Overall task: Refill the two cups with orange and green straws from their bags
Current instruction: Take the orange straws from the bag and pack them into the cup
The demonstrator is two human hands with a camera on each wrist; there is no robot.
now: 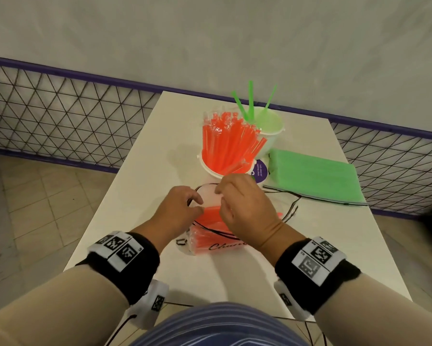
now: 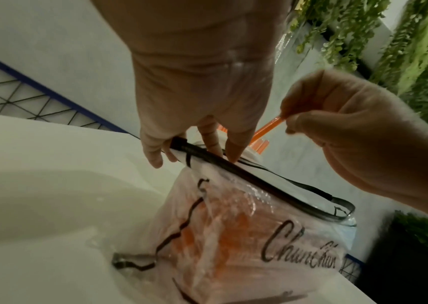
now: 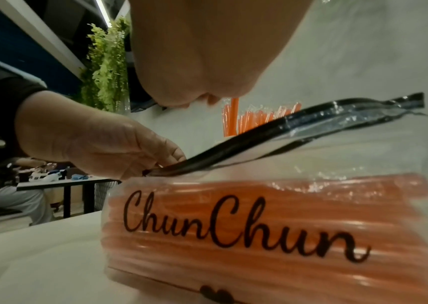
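While the left hand point(image 1: 178, 211) pinches the orange-straw bag point(image 3: 259, 226) open at centre frame, the right hand point(image 2: 350, 131) grips one orange straw point(image 2: 267, 128), apparently bound next for the crowded cup point(image 1: 211, 168) just above.

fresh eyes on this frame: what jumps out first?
Brightest is the orange straws bunch crowding the near cup mid-table, against only three green straws in the green cup behind it. Near the table edge, the left hand holds open the black rim of the clear "ChunChun" orange bag while the right hand pinches one straw. The full green bag lies flat at right.
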